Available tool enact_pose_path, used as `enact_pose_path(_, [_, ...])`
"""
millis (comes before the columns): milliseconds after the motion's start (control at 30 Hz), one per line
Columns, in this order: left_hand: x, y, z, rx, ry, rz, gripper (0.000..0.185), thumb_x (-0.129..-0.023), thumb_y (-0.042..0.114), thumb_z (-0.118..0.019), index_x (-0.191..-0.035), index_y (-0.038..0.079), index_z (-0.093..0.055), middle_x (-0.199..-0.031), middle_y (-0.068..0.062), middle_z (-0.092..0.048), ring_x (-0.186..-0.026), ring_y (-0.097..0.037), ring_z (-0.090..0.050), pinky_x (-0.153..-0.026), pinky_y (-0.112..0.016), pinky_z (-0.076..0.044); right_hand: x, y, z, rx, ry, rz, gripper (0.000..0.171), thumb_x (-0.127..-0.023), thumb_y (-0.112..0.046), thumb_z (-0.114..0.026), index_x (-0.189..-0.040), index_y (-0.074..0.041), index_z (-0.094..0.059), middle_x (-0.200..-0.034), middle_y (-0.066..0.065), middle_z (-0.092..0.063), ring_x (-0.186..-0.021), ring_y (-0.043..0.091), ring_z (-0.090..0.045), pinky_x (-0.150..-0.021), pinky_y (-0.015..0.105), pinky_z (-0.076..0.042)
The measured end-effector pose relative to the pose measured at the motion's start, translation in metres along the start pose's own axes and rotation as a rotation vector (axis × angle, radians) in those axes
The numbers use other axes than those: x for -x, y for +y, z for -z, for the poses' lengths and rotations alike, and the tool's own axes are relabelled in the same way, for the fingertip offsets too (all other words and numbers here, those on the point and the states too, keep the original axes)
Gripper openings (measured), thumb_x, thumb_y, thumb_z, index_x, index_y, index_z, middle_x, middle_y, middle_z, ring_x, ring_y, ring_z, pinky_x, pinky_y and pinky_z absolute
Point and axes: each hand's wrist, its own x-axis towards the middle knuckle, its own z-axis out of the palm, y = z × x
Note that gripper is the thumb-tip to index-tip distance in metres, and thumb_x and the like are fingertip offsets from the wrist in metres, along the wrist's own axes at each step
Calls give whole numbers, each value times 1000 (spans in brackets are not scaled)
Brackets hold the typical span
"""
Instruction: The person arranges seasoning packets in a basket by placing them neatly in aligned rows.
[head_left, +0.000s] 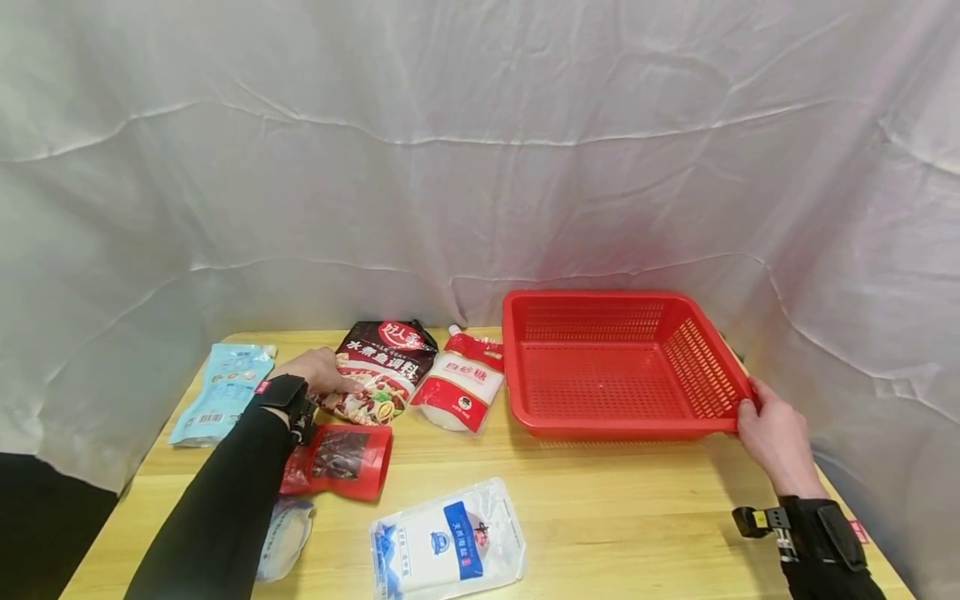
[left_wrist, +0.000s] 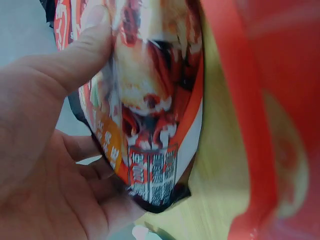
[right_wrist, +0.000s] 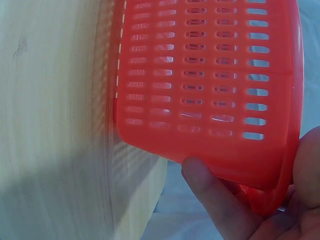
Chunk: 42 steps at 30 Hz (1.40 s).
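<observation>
My left hand [head_left: 318, 371] holds the black-and-red seasoning packet [head_left: 386, 367] at its left edge. In the left wrist view the thumb [left_wrist: 82, 55] lies across the packet's printed front and the other fingers are behind it. At the right, my right hand [head_left: 776, 433] grips the front right corner of a red plastic basket [head_left: 600, 423]. The right wrist view shows a finger [right_wrist: 210, 187] under the basket's rim and the thumb [right_wrist: 307, 165] at its outer edge. Nothing lies inside the basket.
A white-and-red sugar bag [head_left: 461, 383] lies between packet and basket. Near my left arm are a light blue pouch [head_left: 221, 392], a red windowed pouch [head_left: 348, 460] and a clear-edged bag [head_left: 285, 537]. A blue-and-white salt bag [head_left: 450, 542] lies at the front of the wooden table [head_left: 615, 517].
</observation>
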Motion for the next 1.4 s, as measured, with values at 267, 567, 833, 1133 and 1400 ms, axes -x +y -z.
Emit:
enact_pose_path(267, [3, -1, 6, -56, 30, -64, 58, -89, 43, -80, -106, -7, -56, -91, -13, -50, -84, -28, -51, -74, -36, -44, -1, -4, -2, -3, -10, -8, 53, -106, -12, -36, -152, 14, -34, -131, 47, -51, -102, 52, -57, -76, 50, -46])
enact_pose_path(567, [9, -4, 10, 2, 28, -63, 66, -92, 35, -81, -120, -9, -41, -94, -14, -46, -85, -28, -53, -70, -36, -45, 1, -5, -1, -7, -17, -20, 53, -107, -13, -35, -153, 14, -32, -132, 47, -50, -102, 52, -57, -74, 47, -46])
enact_pose_path(833, [21, -4, 14, 20, 96, -97, 84, -89, 34, -84, -131, -15, -30, -93, -17, -52, -76, -28, -58, -61, -32, -46, 0, -4, -1, -4, -17, -26, 53, -107, -13, -34, -152, 15, -32, -134, 48, -47, -106, 55, -54, -85, 62, -45])
enact_pose_path(1133, [31, -1, 21, 80, 149, -110, 92, -93, 34, -80, -142, -16, -20, -111, -29, -60, -89, -33, -62, -71, -40, -52, 1, -5, 0, -14, -16, -37, 54, -106, -13, -33, -152, 15, -32, -132, 47, -49, -101, 52, -56, -77, 51, -47])
enact_pose_path(1400, [42, 0, 23, 99, 210, -127, 103, -96, 35, -77, -150, -20, -9, -127, -40, -56, -115, -47, -62, -95, -59, -53, 1, -5, 2, -19, -21, -47, 54, -107, -13, -34, -153, 15, -31, -131, 47, -50, -100, 51, -58, -70, 41, -45])
